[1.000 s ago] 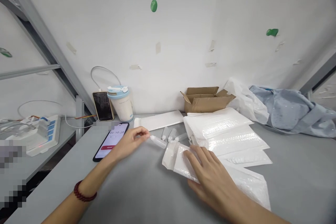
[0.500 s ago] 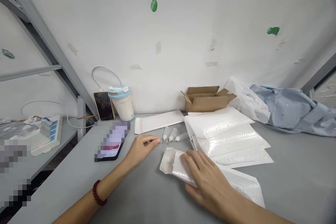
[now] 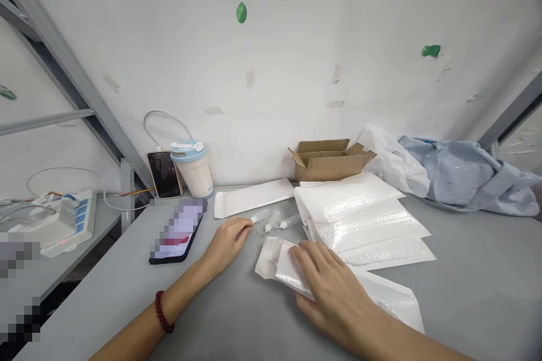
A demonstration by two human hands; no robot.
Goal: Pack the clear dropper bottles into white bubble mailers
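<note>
My right hand (image 3: 334, 287) is wrapped round a white bubble mailer (image 3: 392, 299), whose mouth end points left with its flap folded open. Beyond that mouth, my left hand (image 3: 228, 242), with a dark red bead bracelet at the wrist, has thumb and finger closed at the white tip of a small translucent squeeze bottle (image 3: 261, 215). Its fingers partly cover the tip. Two similar bottles lie just right of it on the grey table (image 3: 237, 316), with thin wire-like loops near their tips. Behind them rests a flat white mailer (image 3: 254, 197).
Several bubble mailers (image 3: 372, 231) lie fanned at right. Behind them stand an open cardboard box (image 3: 334, 168), a white plastic bag (image 3: 393, 163) and blue cloth (image 3: 461, 175). A lidded cup (image 3: 195, 175) and two phones, one lying flat (image 3: 180, 234), are at left.
My left fingers have closed at the leftmost bottle's tip. That bottle has swung to lie more sideways. My right hand still grips the mailer; the whole view has shifted slightly.
</note>
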